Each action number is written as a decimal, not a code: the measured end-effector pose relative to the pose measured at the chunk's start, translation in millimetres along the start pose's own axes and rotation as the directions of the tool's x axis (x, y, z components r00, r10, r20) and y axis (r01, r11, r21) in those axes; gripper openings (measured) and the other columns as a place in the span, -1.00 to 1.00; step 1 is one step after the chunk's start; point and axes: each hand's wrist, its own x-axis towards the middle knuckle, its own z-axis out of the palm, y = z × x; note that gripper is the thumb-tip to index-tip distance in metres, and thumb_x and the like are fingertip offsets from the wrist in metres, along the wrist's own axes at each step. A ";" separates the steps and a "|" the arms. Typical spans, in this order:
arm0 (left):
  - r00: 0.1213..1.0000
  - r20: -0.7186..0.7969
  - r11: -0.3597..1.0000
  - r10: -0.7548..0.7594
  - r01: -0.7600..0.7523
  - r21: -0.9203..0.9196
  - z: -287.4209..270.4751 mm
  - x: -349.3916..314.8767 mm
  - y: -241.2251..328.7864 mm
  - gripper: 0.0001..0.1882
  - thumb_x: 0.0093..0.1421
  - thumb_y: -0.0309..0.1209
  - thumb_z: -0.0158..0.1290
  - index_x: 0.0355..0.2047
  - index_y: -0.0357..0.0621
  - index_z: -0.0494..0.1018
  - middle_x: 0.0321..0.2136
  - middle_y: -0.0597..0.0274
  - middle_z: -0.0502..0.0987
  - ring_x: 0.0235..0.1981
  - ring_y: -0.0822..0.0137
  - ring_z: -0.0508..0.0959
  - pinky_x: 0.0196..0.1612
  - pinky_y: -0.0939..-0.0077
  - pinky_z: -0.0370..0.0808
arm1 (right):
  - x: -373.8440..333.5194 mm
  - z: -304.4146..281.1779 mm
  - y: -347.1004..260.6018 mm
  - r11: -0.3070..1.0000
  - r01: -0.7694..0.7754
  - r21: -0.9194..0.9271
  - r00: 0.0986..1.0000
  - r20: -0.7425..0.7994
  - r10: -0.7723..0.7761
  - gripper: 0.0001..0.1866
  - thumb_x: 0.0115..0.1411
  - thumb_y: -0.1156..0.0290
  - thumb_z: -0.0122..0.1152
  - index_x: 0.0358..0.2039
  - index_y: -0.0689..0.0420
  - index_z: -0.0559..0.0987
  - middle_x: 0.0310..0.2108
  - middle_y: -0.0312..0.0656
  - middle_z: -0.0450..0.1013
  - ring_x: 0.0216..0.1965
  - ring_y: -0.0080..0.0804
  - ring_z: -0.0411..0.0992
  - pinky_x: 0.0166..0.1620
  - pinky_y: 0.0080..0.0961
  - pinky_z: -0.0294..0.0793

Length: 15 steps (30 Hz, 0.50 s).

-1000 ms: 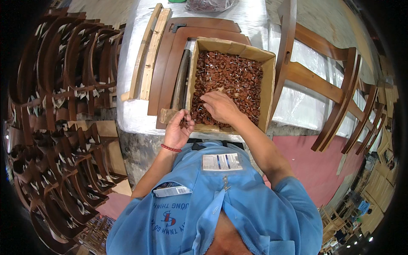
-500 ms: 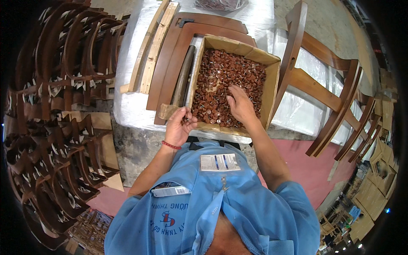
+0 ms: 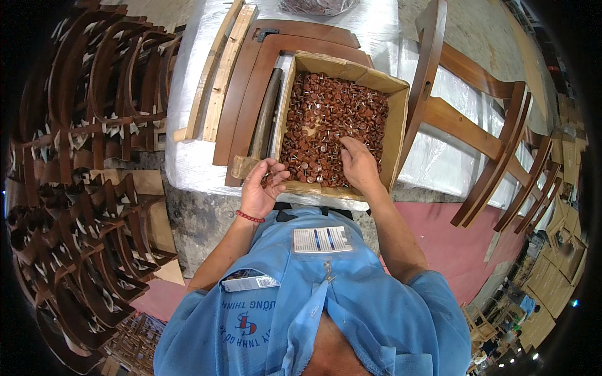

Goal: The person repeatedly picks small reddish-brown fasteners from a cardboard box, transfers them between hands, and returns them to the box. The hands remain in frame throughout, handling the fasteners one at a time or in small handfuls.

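An open cardboard box [image 3: 394, 106] on the table is full of small brown round-headed tacks [image 3: 332, 113]. My right hand [image 3: 359, 164] reaches into the near part of the box, fingers down among the tacks. My left hand [image 3: 263, 187] is cupped at the box's near left corner, fingers curled around a few small tacks. A red band circles my left wrist.
Curved brown wooden frame parts [image 3: 251, 75] and pale slats [image 3: 216, 69] lie left of the box on the plastic-covered table [image 3: 188, 150]. A wooden chair frame [image 3: 476, 125] leans at right. Stacks of curved chair parts [image 3: 75, 163] fill the left side.
My right hand has slid from the box's middle toward its near right part. My left hand stays cupped at the near left corner.
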 end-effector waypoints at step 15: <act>1.000 0.004 0.999 -0.018 0.018 -0.035 0.6 -0.9 0.8 -0.72 0.33 -0.27 -0.13 -0.10 -0.19 0.38 -0.19 0.07 0.54 -0.14 0.19 0.58 -0.34 0.43 0.64 | 78.4 41.8 -33.2 0.962 0.146 -0.231 0.937 0.344 -0.060 -0.44 0.10 0.56 -0.09 0.18 0.25 0.26 0.25 0.05 0.14 0.24 -0.02 0.13 0.28 -0.29 0.12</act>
